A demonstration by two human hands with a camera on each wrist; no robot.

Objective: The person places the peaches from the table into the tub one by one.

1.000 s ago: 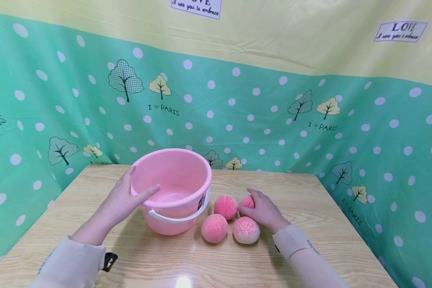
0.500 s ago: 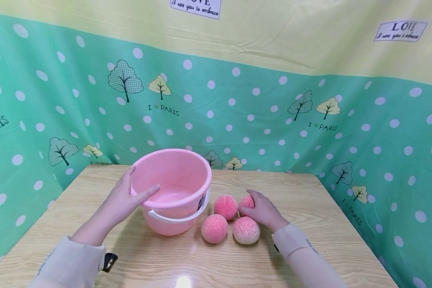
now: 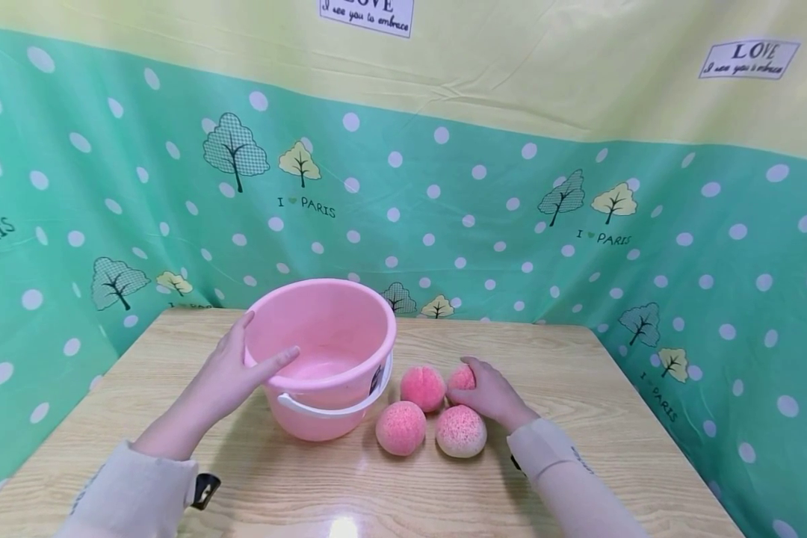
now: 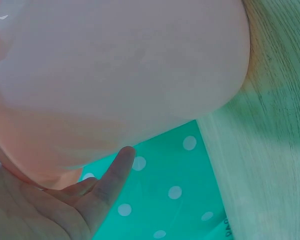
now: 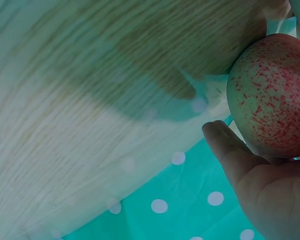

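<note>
A pink bucket (image 3: 323, 321) stands upright on the table, its white handle (image 3: 336, 409) hanging down in front. My left hand (image 3: 232, 370) holds the bucket's left rim, thumb inside and fingers along the outer wall; one finger (image 4: 117, 172) extends below in the left wrist view. To the right of the bucket, my right hand (image 3: 491, 392) grips a pink peach (image 3: 462, 376), partly hidden by the fingers. Close by lie a deep pink peach (image 3: 422, 387), a front-left peach (image 3: 400, 428) and a speckled, paler peach (image 3: 460, 431). In the right wrist view, a speckled peach (image 5: 275, 95) is near the palm.
The wooden table (image 3: 578, 448) ends at a green polka-dot curtain (image 3: 444, 202) behind and at both sides. Bare tabletop shows in front of the peaches and to the right of my right arm.
Almost nothing differs. My right fingers have settled slightly closer around the back peach; the bucket and left hand stay in place.
</note>
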